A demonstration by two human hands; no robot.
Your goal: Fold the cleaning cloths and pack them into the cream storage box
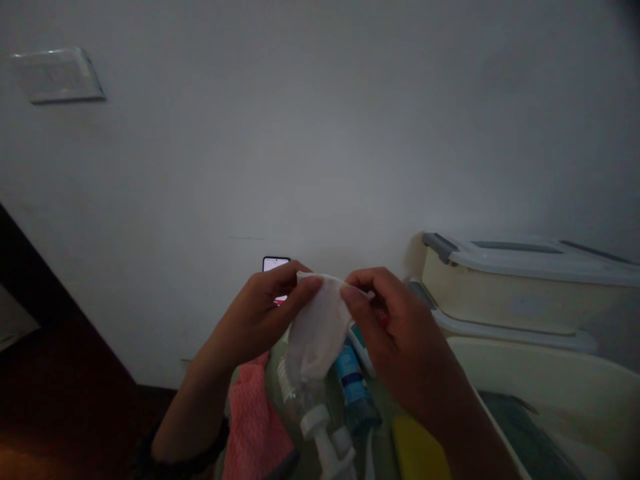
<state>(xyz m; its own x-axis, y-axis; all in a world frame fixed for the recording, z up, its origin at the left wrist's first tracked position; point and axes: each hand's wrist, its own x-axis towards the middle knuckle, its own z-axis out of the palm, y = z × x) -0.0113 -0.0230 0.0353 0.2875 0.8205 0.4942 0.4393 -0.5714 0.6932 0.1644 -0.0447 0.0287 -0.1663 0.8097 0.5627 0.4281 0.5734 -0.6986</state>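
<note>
1. Left hand (263, 307) and right hand (395, 320): each pinches the top edge of a thin white sheet (320, 327) between thumb and fingers. The two grips are near each other, and a small tip of the edge projects past the right thumb.
2. Position: the white sheet is raised above the tabletop (273, 390) and hangs down from the grips. Its lower part overlaps the view of a clear pump bottle (315, 423); whether they touch cannot be determined.
3. Adjacent items: a blue-labelled bottle (353, 383) beside the pump bottle, a pink cloth (255, 423) on the left, a yellow item (420, 450) on the right, and a phone (276, 265) partly behind the left hand.
4. Handling (judged): very light, limp and apt to fold on itself. Whether it is paper or fabric cannot be determined; treat it as liable to tear under a hard pull.
5. Grip points (judged): hold at the top corners with light thumb pressure and even, gentle tension. Avoid snagging the loose lower end on the pump head.
</note>
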